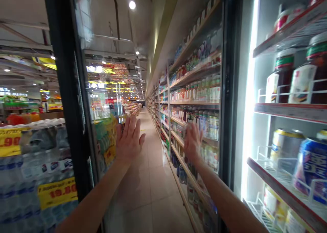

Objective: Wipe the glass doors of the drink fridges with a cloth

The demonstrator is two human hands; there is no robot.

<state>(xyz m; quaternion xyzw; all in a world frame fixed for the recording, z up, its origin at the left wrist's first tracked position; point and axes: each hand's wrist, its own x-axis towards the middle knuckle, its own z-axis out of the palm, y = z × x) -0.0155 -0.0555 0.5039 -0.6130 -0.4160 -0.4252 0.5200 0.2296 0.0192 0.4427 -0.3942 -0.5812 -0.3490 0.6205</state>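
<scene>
A glass cooler door (150, 192) with a black frame (67, 89) stands swung open in front of me, and the aisle shows through or reflects in its pane. My left hand (127, 139) is raised before the glass, open, fingers apart, with nothing in it. My right hand (192, 142) is raised too, further right before the pane. It is blurred, but its fingers look stretched upward and it holds nothing I can see. Whether either palm touches the glass I cannot tell.
At right, lit cooler shelves (293, 110) hold dark bottles (282, 76) and cans, among them a blue can (313, 168). At left stand stacked packs of bottled water (33, 188) with yellow price signs (57, 193). Bottle-filled shelving (194, 103) appears in the glass.
</scene>
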